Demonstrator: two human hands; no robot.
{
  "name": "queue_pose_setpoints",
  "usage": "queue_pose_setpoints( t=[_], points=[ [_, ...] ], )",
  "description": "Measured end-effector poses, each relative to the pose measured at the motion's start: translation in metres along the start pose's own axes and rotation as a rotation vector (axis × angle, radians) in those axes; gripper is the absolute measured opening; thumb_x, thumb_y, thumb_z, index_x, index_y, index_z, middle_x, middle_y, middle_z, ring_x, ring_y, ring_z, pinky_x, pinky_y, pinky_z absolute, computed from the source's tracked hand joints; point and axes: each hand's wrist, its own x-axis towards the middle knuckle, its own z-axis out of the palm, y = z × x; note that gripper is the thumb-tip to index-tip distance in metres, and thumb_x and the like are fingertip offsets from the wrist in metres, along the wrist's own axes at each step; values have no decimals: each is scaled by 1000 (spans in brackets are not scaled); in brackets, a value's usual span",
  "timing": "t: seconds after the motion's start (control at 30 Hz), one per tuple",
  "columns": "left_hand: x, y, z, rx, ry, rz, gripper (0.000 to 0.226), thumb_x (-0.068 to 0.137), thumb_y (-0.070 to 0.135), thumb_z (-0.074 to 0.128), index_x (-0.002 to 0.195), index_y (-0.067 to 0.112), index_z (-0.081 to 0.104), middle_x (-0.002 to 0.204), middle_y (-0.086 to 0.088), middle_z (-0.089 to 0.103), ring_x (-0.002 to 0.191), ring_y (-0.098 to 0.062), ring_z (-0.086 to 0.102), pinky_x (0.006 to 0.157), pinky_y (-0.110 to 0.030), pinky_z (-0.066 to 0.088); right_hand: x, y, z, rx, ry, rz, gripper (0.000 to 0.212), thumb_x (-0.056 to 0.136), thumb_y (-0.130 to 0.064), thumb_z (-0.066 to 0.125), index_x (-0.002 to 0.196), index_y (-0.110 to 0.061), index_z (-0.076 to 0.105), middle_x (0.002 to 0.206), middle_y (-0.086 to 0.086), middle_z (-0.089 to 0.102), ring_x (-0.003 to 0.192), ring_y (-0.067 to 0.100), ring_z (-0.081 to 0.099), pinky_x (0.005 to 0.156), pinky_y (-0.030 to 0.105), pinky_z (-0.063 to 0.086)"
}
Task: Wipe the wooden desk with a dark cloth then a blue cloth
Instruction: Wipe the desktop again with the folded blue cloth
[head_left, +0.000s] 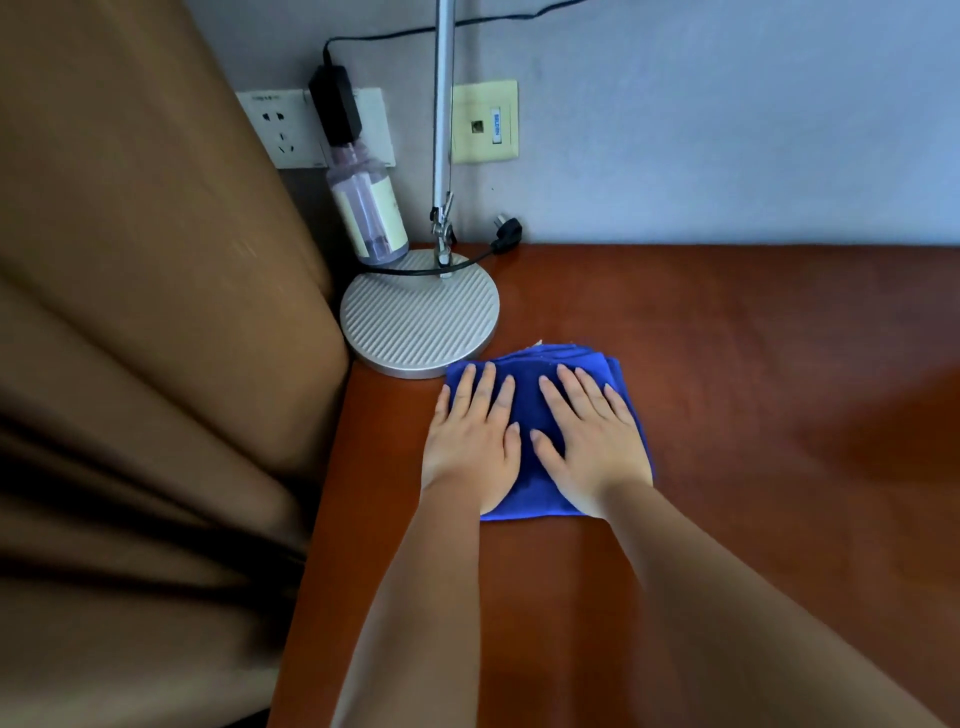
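Both hands flat, fingers straight and spread, palms down on the blue cloth (535, 400). Left hand (475, 441) covers the cloth's left edge, outer fingers partly over onto bare wood; right hand (592, 436) sits on its right half. Nothing gripped or pinched.

Blue cloth: folded into a rough rectangle, several layers showing at its 12 o'clock edge, soft napped fabric. It lies on the tabletop (727, 364), near the left edge, its 11 o'clock corner touching or just overlapping the lamp base (418, 312).

Tabletop: reddish-brown wood, smooth, slight sheen.

Only container: clear plastic bottle (369, 208) at 11 o'clock of the lamp base, pale label, pale purple liquid inside; fill level hard to read, probably most of the way up. Its foot looks to be resting on the base's rim.

Lamp base: round flat disc, silver-grey metal, diagonal ribbed top. Thin metal lamp pole (444, 104) rises from its 12 o'clock edge. Black cord (415, 270) runs across the base to a loose plug (506, 236) lying at the wall.

Wall at 12 o'clock: white outlet plate (270, 124) with black adapter (337, 104) plugged in, yellowed data socket (483, 122) to its right.

Tan curtain (130, 312) in heavy folds at 9 o'clock.
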Motion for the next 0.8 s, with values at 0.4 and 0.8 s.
queue_pose_setpoints(
  t=[0.4,0.8],
  points=[
    [-82,30,7,-23,-14,-31,57,103,36,12,153,19,-9,161,-3,-16,147,-21,-19,120,-41,-7,-80,-3,-2,42,-42,-24,86,78,-59,-7,153,-22,10,161,0,0,148,15,-5,117,33,-8],
    [-117,56,17,-19,-28,13,75,83,45,-17,153,22,-9,161,0,-15,146,-19,-20,120,-39,-9,-134,5,3,17,-12,20,69,90,-53,20,145,-18,40,153,5,34,143,20,29,115,33,5]
  ],
)
